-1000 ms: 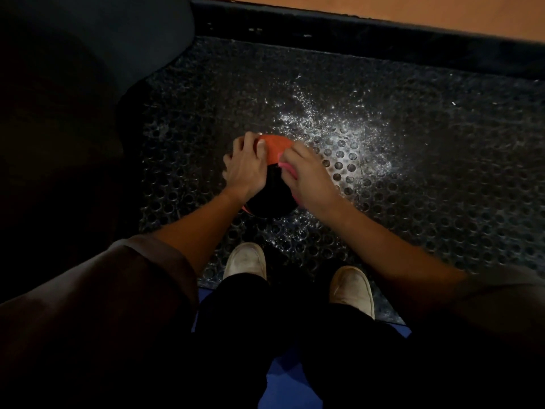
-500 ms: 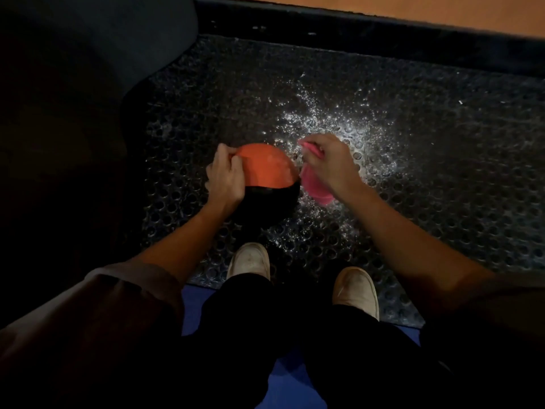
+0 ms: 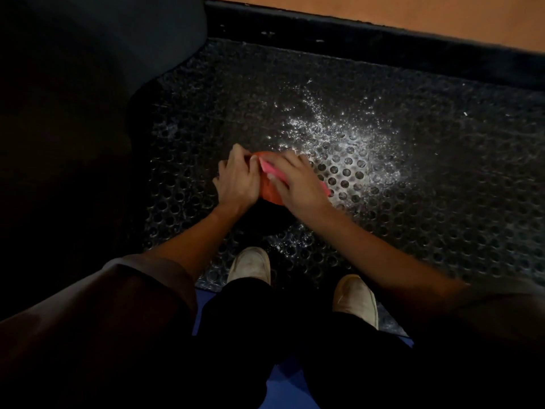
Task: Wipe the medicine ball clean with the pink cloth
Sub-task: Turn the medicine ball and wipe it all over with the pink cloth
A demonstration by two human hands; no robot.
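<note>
An orange and black medicine ball (image 3: 269,193) sits on the perforated black rubber mat (image 3: 442,202) just ahead of my feet. My left hand (image 3: 237,180) rests on the ball's left side with its fingers curved over the surface. On the top of the ball my right hand (image 3: 296,184) presses the pink cloth (image 3: 269,169), which peeks out under the fingers and at the hand's right edge. Both hands cover most of the ball; its black lower half is in shadow.
White powder (image 3: 348,143) is scattered on the mat right of and behind the ball. A black raised border (image 3: 383,39) and a wooden floor lie beyond. A dark bulky object (image 3: 88,69) fills the left. My two pale shoes (image 3: 250,264) stand behind the ball.
My right hand, which held the pink cloth off to the right of the ball, has come back onto its top. My left hand has slid from the ball's side further up it.
</note>
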